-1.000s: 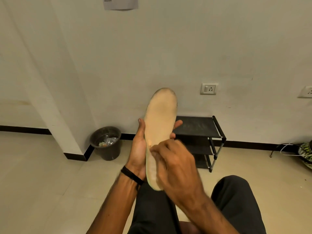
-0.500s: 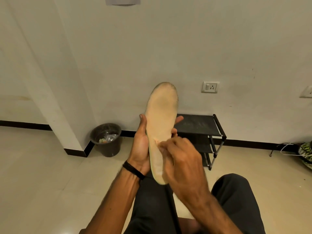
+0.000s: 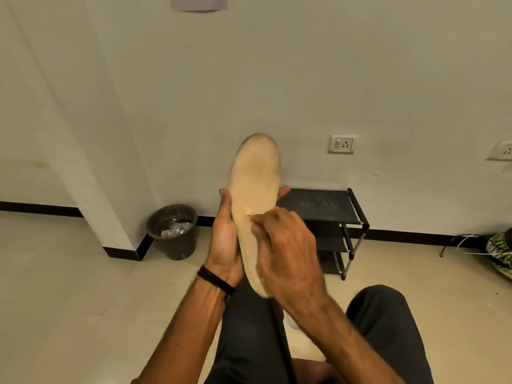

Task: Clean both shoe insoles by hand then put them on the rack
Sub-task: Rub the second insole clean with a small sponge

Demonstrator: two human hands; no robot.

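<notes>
A worn beige insole (image 3: pixel 256 184) stands upright in front of me, toe end up. My left hand (image 3: pixel 225 242) grips its left edge and back, with fingertips showing past the right edge. My right hand (image 3: pixel 288 250) covers the heel half, and its bent fingertips touch the insole's middle. The black three-shelf rack (image 3: pixel 321 207) stands against the wall behind the insole. Between my legs a pale shape (image 3: pixel 306 349) lies mostly hidden under my right forearm; I cannot tell what it is.
A dark bin (image 3: pixel 173 231) with rubbish sits by the wall corner on the left. A green patterned shoe (image 3: pixel 500 253) with white laces lies at the right edge. My dark-trousered legs fill the bottom. Pale floor tiles lie on both sides.
My right hand has slid up the insole from the heel toward the middle. The insole and my left hand have stayed nearly in place.
</notes>
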